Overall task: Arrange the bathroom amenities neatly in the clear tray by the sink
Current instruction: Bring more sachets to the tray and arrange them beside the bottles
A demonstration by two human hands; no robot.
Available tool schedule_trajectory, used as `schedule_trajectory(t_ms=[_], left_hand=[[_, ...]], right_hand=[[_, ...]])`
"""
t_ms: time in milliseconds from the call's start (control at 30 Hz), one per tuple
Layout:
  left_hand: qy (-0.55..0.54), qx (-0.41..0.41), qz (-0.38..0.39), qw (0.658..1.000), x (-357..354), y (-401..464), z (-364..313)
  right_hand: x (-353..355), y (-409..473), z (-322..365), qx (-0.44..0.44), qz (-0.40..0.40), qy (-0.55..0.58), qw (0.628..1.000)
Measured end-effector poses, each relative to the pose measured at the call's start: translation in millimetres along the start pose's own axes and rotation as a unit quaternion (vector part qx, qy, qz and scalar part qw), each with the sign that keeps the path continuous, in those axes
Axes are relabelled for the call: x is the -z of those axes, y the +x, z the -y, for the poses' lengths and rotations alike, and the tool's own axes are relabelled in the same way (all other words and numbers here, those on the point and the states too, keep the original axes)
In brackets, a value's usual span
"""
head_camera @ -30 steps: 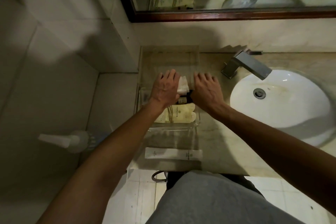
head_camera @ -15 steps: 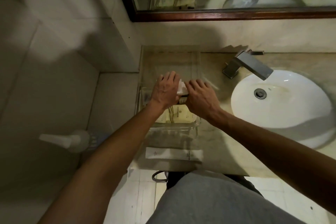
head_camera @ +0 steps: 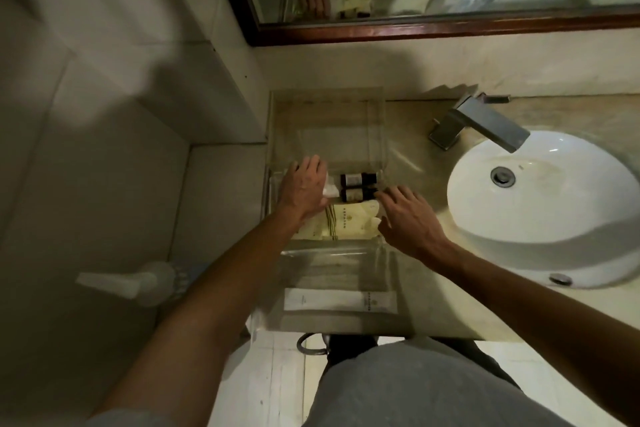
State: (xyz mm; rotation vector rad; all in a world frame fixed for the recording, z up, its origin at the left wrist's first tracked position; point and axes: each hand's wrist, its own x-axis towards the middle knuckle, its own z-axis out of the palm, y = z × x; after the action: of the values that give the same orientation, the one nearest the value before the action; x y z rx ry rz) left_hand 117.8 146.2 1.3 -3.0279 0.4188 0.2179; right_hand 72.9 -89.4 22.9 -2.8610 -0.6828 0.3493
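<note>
Tray (head_camera: 375,135): clear, at nine o'clock of sink (head_camera: 540,191); holds two dark bottles (head_camera: 358,185) and cream packets (head_camera: 349,224).
Left hand (head_camera: 304,185): flat on white sachet (head_camera: 330,189), gripping nothing.
Right hand (head_camera: 407,215): open, fingertips at packets' edge.
Left to do: white tube (head_camera: 341,300) outside, six o'clock of tray.

clear glossy plastic tray (head_camera: 377,135), brushed metal faucet (head_camera: 485,123), glossy white ceramic sink (head_camera: 571,218), polished wood mirror frame (head_camera: 450,28)

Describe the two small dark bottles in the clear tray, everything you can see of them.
The two small dark bottles lie on their sides, parallel and close together, one nearer the wall, one nearer the person, caps towards the sink. Each has a dark body with a pale label around the middle, print unreadable. They rest inside the clear tray, just beyond the cream packets. A white wrapped item lies at their left ends under the left hand. The right hand fingertips reach near the nearer bottle's cap; contact is unclear.
</note>
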Motion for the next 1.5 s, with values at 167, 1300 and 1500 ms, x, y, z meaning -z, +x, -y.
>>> schedule_trajectory(t_ms=[167, 1300, 1500], left_hand=[[-0.007, -0.005, 0.007, 1.000, -10, 7, 7], [-0.050, 0.005, -0.023, 0.998, -38, -41, 6], [-0.081, 0.039, -0.057, 0.994, -28, -27, 10]], right_hand=[[-8, 3, -10, -0.001, 0.003, 0.002, 1.000], [-27, 30, 10, 0.110, 0.073, -0.059, 0.989], [-30, 28, 9, 0.113, 0.081, -0.034, 0.990]])
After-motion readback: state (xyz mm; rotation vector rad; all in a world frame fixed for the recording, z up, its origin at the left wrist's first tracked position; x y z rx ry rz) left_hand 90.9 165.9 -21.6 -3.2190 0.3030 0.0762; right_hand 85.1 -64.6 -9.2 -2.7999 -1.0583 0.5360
